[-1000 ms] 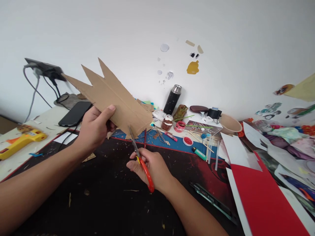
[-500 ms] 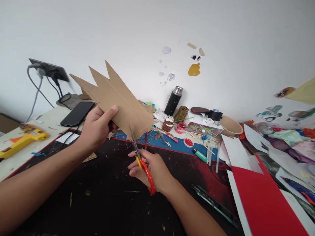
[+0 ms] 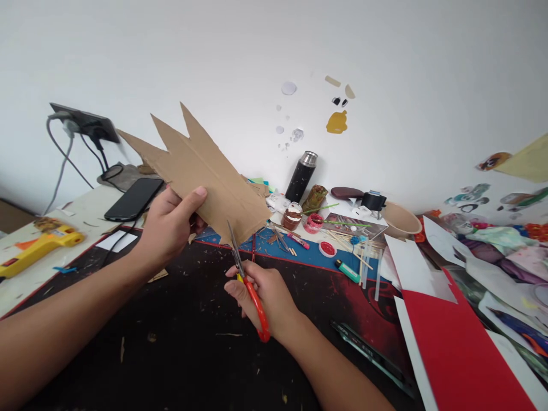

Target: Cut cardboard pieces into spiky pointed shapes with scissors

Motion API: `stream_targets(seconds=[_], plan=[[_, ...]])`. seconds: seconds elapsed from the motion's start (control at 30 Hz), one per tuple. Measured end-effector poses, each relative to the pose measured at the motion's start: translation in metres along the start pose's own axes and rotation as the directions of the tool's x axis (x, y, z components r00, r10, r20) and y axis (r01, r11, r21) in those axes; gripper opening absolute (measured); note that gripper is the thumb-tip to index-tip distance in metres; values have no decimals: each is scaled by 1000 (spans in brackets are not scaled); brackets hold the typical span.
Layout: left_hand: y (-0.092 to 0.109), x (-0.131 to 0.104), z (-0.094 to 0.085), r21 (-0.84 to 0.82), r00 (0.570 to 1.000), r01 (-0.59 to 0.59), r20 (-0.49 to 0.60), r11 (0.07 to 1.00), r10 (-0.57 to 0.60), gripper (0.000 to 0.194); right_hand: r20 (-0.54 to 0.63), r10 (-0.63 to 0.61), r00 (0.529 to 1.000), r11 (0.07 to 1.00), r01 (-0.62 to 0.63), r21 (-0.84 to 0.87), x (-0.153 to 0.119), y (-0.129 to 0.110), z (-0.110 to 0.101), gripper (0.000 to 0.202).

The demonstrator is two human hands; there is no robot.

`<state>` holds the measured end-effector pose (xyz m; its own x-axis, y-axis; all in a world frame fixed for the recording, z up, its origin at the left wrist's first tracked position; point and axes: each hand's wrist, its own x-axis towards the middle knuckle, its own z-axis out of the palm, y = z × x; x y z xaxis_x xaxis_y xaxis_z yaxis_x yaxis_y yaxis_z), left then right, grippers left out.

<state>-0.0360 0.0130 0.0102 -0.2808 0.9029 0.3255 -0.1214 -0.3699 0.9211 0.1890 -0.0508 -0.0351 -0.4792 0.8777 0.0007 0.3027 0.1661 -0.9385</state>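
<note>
A flat piece of brown cardboard (image 3: 214,182) with three pointed tips at its upper left is held up above the desk. My left hand (image 3: 173,220) pinches its lower left edge, thumb on the front face and fingers behind. Red and yellow scissors (image 3: 257,305) are in my right hand (image 3: 268,294), whose fingers are partly hidden by the handles. The blades touch the cardboard's lower edge, one of them lying over its front face.
Behind the hands stand a black thermos (image 3: 301,177) and open paint jars (image 3: 314,223). A yellow glue gun (image 3: 43,248) and a phone (image 3: 133,198) lie left. At right are a cutter (image 3: 370,355) and red paper (image 3: 462,348).
The cardboard's pointed tips have shifted slightly left. The fingers of my right hand have drawn a little closer together around the scissors.
</note>
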Motion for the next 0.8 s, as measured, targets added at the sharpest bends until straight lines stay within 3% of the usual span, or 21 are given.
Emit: stream_targets(seconds=[0.27,0.47,0.8], plan=[[-5,0,3,-38,1000,-4,-6,999,4,40,-41,-2,999,996,-2,-92,-2,-7,1,34],[-11,-1,3,-60,1000,-1,-7,998,0,38,-93,-46,995,982,29,-185,-1,-5,2,30],[-11,-3,4,-64,1000,-14,-18,998,13,38,-93,21,995,959,-46,-278,-3,-16,3,27]])
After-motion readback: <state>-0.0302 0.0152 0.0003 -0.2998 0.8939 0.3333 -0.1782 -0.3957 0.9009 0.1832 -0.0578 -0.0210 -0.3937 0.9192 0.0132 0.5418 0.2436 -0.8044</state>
